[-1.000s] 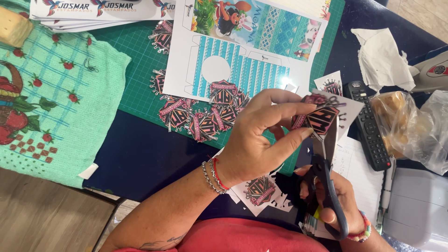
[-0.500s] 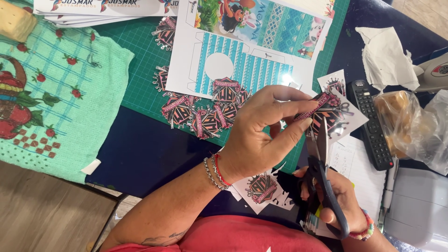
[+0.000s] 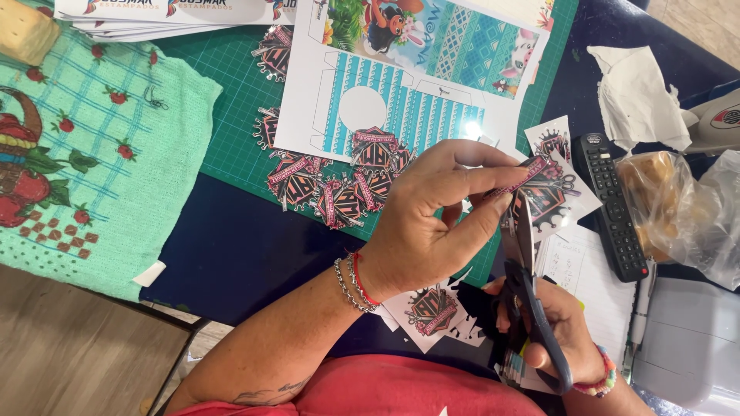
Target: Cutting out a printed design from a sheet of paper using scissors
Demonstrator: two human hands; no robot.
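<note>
1. Lying at far left, a green patterned cloth (image 3: 100,154) borders the green cutting mat (image 3: 231,115).
2. Cut-out emblems (image 3: 331,189) sit heaped on the mat's lower edge.
3. The left hand (image 3: 428,223) pinches a printed sticker piece (image 3: 543,185) between thumb and fingertips.
4. The right hand (image 3: 559,327) is clamped around dark scissors (image 3: 524,285), whose blades meet the piece's lower edge.
5. A black remote (image 3: 613,204) lies at right.

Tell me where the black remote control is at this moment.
In the head view, the black remote control lies at the right on the dark blue table, between the printed paper cutout and the clear plastic bag.
</note>
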